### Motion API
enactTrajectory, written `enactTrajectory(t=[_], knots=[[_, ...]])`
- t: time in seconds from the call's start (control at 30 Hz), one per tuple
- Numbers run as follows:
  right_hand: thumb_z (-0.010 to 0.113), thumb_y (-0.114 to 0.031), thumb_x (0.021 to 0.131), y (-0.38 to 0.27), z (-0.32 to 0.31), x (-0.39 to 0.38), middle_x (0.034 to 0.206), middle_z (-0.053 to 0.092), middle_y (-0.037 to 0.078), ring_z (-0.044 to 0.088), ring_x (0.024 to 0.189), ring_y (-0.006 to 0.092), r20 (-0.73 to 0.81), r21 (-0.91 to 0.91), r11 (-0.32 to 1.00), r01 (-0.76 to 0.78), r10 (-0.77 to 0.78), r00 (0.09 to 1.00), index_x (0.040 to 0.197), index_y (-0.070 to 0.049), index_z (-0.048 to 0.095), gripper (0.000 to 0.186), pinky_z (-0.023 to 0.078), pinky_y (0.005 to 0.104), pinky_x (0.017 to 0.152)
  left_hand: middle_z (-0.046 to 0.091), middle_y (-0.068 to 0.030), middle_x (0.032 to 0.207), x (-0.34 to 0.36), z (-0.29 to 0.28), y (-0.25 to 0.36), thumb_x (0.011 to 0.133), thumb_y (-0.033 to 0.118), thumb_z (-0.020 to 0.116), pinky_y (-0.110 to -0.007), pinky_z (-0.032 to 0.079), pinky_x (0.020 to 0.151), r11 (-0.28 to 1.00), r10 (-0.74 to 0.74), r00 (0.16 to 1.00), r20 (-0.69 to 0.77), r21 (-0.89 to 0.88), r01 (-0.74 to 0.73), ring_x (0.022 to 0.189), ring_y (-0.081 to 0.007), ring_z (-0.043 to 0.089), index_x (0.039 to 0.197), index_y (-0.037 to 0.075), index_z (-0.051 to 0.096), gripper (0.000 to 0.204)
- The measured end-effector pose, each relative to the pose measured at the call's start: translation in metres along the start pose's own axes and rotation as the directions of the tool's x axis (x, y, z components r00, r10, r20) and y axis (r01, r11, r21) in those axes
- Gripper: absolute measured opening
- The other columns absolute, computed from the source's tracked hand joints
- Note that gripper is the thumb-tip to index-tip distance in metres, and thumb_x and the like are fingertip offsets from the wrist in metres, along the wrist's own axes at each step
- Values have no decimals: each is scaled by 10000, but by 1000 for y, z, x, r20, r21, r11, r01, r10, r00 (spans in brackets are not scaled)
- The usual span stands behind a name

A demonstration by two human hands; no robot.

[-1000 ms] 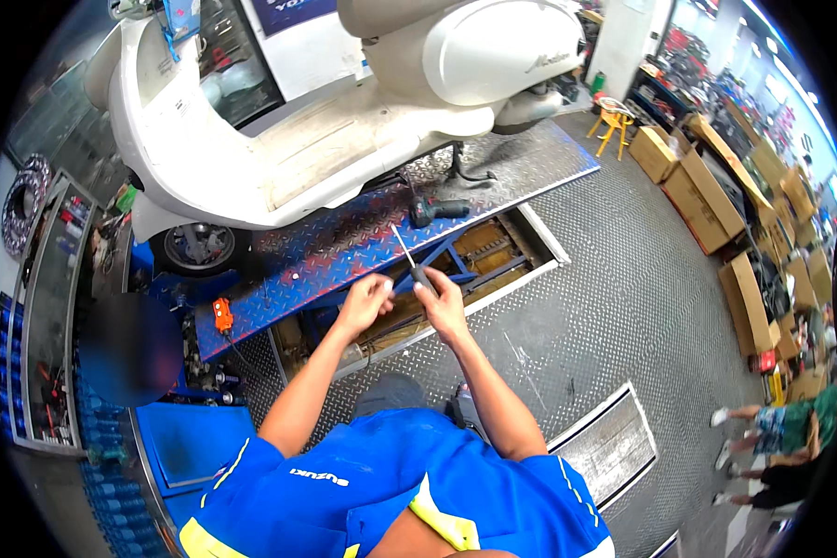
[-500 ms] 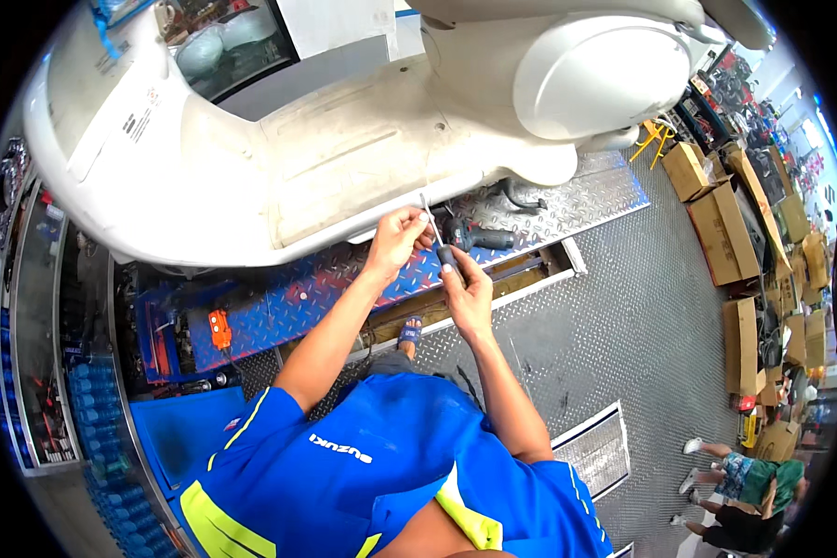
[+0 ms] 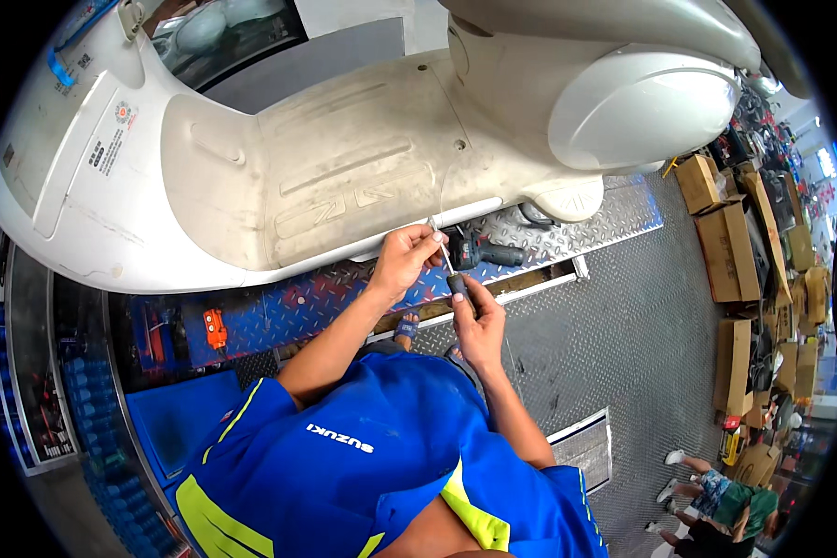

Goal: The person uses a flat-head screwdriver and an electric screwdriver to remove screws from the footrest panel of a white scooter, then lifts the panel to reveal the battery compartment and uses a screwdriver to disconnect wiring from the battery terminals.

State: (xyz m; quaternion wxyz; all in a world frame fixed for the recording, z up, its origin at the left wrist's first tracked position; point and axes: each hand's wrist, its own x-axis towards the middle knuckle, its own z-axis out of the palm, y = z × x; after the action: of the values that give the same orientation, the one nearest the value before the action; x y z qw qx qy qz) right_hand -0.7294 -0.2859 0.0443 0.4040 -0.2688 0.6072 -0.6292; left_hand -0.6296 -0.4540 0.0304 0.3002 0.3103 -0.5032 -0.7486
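Observation:
A screwdriver [image 3: 457, 284] with a dark handle and a thin metal shaft slants in front of the scooter's lower edge. My right hand [image 3: 480, 327] is closed round its handle. My left hand [image 3: 405, 264] pinches the shaft close to the tip; whether a small part sits between those fingers is hidden. Just beyond both hands is the cream-white scooter [image 3: 344, 177], its dirty footboard level with my fingertips. A black cordless power tool [image 3: 485, 251] lies on the metal platform, right of the shaft.
The scooter stands over a blue and bare-metal tread-plate platform [image 3: 614, 216] with a slot along its near side. An orange control box [image 3: 215, 328] rests at its left. Cardboard boxes [image 3: 727, 251] line the right side. Two people [image 3: 735, 507] are at the lower right.
My view has shifted, so the scooter looks larger and lower. Both hands keep their hold on the screwdriver, with little change in their grip.

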Motion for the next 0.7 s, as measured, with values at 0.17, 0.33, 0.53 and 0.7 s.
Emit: enactTrajectory(t=[0.17, 0.33, 0.53, 0.7], knots=[[676, -79, 1023, 41, -7, 15, 1002, 741, 65, 636, 778, 80, -54, -54, 985, 165, -167, 984, 1341, 59, 664, 347, 518, 243, 684, 740, -70, 875, 3, 6, 3, 1067, 192, 662, -258, 548, 690, 994, -5, 1000, -31, 113, 9, 754, -104, 668, 1058, -35, 729, 237], [687, -69, 1013, 51, -2, 14, 1128, 749, 120, 676, 988, 149, -57, -167, 957, 236, -249, 967, 1354, 94, 658, 380, 546, 296, 893, 715, -49, 832, 1, 9, 6, 1074, 175, 648, -253, 544, 661, 992, 0, 997, -76, 129, 9, 726, -96, 653, 1036, -48, 742, 244], [653, -20, 1000, -12, 26, 69, 1156, 754, 153, 692, 1042, 182, 12, -210, 922, 326, -331, 944, 1338, 98, 657, 358, 544, 318, 941, 679, -1, 796, 0, 15, 15, 1107, 264, 608, -259, 499, 633, 993, 6, 983, -184, 120, 17, 691, -71, 586, 978, -28, 746, 347], [642, -9, 1009, -30, 17, 51, 1170, 747, 150, 689, 1045, 171, 65, -158, 980, 123, -114, 991, 1332, 99, 639, 340, 550, 317, 928, 708, -31, 810, -8, 6, 25, 1102, 246, 613, -272, 509, 599, 960, -2, 994, -107, 279, 32, 659, -83, 613, 988, -48, 746, 342]])
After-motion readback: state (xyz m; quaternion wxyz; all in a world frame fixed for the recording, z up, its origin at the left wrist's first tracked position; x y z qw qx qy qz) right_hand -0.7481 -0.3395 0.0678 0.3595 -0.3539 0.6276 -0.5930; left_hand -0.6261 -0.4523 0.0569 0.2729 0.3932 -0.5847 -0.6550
